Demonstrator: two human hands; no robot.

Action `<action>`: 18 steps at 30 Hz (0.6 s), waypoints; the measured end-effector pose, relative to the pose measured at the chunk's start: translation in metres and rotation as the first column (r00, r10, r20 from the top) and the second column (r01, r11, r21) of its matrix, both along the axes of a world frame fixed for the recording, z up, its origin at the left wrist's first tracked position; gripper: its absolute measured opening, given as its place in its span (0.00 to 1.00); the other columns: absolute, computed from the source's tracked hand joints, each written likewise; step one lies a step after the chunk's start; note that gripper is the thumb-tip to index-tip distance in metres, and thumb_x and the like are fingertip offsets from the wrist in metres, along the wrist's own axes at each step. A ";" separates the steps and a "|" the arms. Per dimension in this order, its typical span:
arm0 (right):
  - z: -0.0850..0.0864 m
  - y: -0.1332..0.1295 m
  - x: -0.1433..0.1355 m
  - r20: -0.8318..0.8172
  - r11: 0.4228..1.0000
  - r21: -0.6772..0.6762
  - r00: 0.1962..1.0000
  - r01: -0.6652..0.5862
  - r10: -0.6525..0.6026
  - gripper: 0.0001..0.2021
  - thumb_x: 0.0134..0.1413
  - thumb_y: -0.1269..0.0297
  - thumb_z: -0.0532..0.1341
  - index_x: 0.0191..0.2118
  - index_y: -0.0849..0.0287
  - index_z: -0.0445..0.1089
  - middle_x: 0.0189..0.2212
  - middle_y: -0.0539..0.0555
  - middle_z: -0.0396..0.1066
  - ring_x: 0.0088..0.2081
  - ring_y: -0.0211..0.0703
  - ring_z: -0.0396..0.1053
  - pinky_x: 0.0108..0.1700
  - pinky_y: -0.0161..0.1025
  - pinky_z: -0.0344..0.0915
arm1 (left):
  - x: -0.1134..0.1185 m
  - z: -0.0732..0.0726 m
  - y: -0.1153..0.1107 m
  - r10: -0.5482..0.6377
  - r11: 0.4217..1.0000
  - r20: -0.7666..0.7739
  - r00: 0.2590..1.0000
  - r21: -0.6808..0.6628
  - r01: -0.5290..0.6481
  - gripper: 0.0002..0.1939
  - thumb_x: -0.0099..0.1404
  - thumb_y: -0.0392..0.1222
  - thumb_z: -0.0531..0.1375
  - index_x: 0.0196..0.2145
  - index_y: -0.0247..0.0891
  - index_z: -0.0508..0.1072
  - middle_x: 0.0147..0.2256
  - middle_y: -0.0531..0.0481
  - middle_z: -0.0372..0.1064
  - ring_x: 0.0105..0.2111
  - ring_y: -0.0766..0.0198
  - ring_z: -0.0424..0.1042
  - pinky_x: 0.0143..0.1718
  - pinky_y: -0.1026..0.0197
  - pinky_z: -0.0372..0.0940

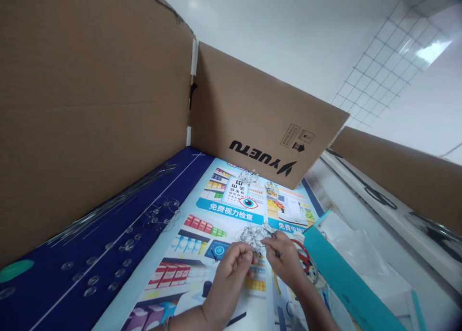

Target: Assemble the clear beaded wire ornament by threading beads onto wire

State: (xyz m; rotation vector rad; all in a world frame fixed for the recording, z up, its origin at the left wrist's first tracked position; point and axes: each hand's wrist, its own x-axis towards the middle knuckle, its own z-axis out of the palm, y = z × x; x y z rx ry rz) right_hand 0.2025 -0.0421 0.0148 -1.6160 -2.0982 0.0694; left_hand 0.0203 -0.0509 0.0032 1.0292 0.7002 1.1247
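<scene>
My left hand (233,275) is closed, thumb and index finger pinched together over the printed sheet. My right hand (285,259) faces it from the right, fingers also closed, with a small dark bit showing by the fingers. Whatever each hand pinches is too small to make out. Just beyond the fingertips lies a tangle of thin wire with clear pieces (252,232). Beside my right hand are red loop handles (302,254), partly hidden by the hand, next to a round container (311,272).
Clear discs (93,280) and a wire bundle (164,213) lie on the dark blue strip at left, near long thin rods (108,203). Two clear beaded pieces (249,177) sit farther back. Cardboard walls (260,114) rise behind and left. A teal box (346,278) holding plastic stands right.
</scene>
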 end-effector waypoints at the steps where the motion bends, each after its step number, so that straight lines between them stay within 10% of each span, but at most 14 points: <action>1: 0.000 0.000 0.000 -0.008 1.000 0.007 1.000 -0.001 0.001 0.13 0.52 0.72 0.54 0.40 0.56 0.73 0.31 0.54 0.64 0.35 0.43 0.65 0.36 0.37 0.61 | 0.000 0.000 0.000 0.001 1.000 0.001 1.000 0.001 -0.001 0.11 0.64 0.47 0.53 0.34 0.37 0.67 0.31 0.49 0.65 0.29 0.63 0.65 0.32 0.61 0.62; 18: 0.005 0.009 0.014 0.093 0.987 0.023 0.983 0.159 -0.160 0.12 0.53 0.70 0.53 0.37 0.58 0.74 0.30 0.54 0.64 0.35 0.43 0.66 0.37 0.35 0.62 | 0.001 0.000 0.000 -0.005 1.000 0.010 1.000 -0.004 0.005 0.10 0.63 0.46 0.53 0.34 0.37 0.67 0.31 0.49 0.65 0.29 0.63 0.65 0.31 0.63 0.63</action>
